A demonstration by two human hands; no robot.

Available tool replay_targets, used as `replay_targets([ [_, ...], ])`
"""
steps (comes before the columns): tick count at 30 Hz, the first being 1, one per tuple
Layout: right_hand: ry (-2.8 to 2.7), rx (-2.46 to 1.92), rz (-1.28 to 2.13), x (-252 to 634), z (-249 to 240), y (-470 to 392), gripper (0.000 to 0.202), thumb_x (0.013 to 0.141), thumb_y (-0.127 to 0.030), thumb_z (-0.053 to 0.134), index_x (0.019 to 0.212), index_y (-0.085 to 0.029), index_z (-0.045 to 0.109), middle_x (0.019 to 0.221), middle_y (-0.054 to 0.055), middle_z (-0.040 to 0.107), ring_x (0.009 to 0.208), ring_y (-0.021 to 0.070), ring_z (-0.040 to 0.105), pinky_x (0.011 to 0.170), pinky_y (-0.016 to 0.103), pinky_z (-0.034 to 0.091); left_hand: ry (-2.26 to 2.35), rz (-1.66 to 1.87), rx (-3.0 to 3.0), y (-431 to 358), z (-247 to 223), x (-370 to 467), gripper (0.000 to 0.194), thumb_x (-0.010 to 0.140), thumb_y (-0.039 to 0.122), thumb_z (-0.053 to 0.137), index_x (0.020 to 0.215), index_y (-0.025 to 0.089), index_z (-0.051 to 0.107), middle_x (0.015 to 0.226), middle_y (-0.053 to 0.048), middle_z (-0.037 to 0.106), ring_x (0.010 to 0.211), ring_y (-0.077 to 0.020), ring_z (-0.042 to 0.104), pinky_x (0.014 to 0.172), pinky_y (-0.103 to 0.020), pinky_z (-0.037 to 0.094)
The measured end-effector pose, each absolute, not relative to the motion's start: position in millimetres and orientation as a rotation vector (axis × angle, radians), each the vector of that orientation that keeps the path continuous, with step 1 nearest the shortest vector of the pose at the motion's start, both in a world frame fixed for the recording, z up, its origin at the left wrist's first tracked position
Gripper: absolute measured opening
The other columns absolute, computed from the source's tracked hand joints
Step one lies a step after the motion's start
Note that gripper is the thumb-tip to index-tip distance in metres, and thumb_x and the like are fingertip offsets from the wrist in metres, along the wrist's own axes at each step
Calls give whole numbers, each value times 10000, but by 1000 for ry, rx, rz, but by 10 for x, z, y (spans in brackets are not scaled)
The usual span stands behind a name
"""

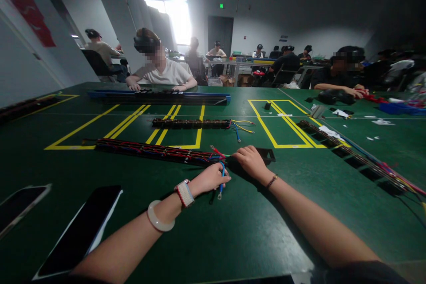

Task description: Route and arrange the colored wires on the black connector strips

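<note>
My left hand (pixel 211 178), with a watch and a pale bangle on its wrist, is closed around a short blue wire (pixel 222 173). The wire's metal ring terminal hangs below the fingers. Just beyond that hand ends a long black strip with red and blue wiring (pixel 156 151), lying on the table; a red wire with a ring terminal sticks up at its right end. My right hand (pixel 250 162) has its fingers curled down near that end, where a thin greenish wire reaches them. Under and behind it lies a black frame-like part (pixel 268 155). What its fingertips grip is hidden.
A shorter wired strip (pixel 191 124) and a long blue-black rail (pixel 159 97) lie farther back on the green table (pixel 186 239). Another wired strip (pixel 353 155) is at right. Two phones, one a black-screened phone (pixel 81 226), lie at left. A co-worker (pixel 163 69) sits opposite.
</note>
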State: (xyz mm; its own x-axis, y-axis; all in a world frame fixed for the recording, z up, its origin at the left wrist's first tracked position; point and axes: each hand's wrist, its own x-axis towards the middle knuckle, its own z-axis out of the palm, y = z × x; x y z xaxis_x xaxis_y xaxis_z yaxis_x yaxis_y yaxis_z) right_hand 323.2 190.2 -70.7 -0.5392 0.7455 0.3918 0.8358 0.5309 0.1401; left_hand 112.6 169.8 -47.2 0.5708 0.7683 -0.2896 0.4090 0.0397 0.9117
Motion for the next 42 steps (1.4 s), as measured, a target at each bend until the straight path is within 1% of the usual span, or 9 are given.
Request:
replay_targets([
  [12, -2478, -1380, -476, 3183, -714, 1924, 188, 884, -127, 467, 947, -190, 633, 840, 50, 582, 789, 177, 453, 800, 305, 280, 1168, 378, 2300, 1739, -329, 987, 166, 724, 163, 636, 643, 195, 495, 551, 11, 406, 497, -141, 385, 602, -258, 284],
  [17, -2422, -1379, -387, 3172, -689, 1926, 195, 905, -174, 456, 976, -192, 637, 868, 55, 605, 818, 179, 490, 829, 321, 299, 1226, 313, 2180, 1723, -324, 1035, 207, 753, 323, 641, 658, 187, 516, 586, -13, 511, 520, -147, 461, 563, -241, 300],
  [22, -2221, -1207, -7, 3042, -493, 1856, 286, 919, -239, 447, 1181, -174, 539, 1131, 89, 582, 1059, 194, 506, 935, 340, 341, 1180, 226, 1740, 1761, -353, 1073, 358, 839, 499, 487, 717, 163, 499, 503, -6, 530, 368, -106, 437, 428, -213, 291],
  [27, -2246, -886, 397, 2776, -222, 1628, 595, 903, -341, 495, 1427, -195, 255, 1400, 123, 393, 1284, 205, 365, 1039, 390, 322, 1006, 243, 1471, 1763, -391, 1036, 166, 822, 306, 528, 820, 139, 525, 490, 0, 540, 356, -99, 445, 384, -198, 267],
  [29, -2257, -846, 438, 2688, -140, 1543, 591, 865, -379, 564, 1381, -209, 333, 1332, 115, 467, 1224, 212, 428, 1006, 392, 354, 972, 284, 1386, 1747, -414, 1027, 97, 775, 195, 548, 847, 132, 530, 502, 9, 546, 394, -102, 476, 405, -199, 299],
  [32, -2171, -982, 346, 2661, -43, 1512, 251, 854, -370, 588, 1036, -197, 569, 1032, 62, 620, 991, 191, 550, 904, 366, 402, 951, 333, 1330, 1739, -450, 1051, 165, 747, 163, 580, 898, 128, 524, 514, 31, 537, 421, -97, 488, 420, -195, 320],
  [35, -2023, -1219, 311, 2826, 30, 1624, 158, 879, -303, 551, 988, -189, 560, 836, 15, 635, 812, 157, 580, 806, 326, 421, 950, 279, 1331, 1755, -462, 1102, 152, 804, 250, 565, 848, 112, 517, 495, 22, 525, 405, -87, 471, 406, -190, 311],
  [38, -2021, -1365, 407, 3122, 48, 1803, 407, 819, -243, 613, 1202, -196, 484, 919, 13, 651, 864, 159, 599, 805, 310, 436, 916, 265, 1271, 1761, -439, 1135, 154, 832, 241, 543, 792, 94, 517, 617, -34, 600, 458, -73, 511, 431, -178, 346],
  [42, -2321, -1526, 411, 3407, -62, 1960, 469, 759, -270, 677, 1207, -212, 549, 1185, 65, 598, 1094, 227, 545, 935, 379, 396, 839, 336, 1111, 1748, -422, 1145, 128, 849, 198, 547, 823, 74, 563, 822, -85, 646, 557, -52, 536, 498, -158, 398],
])
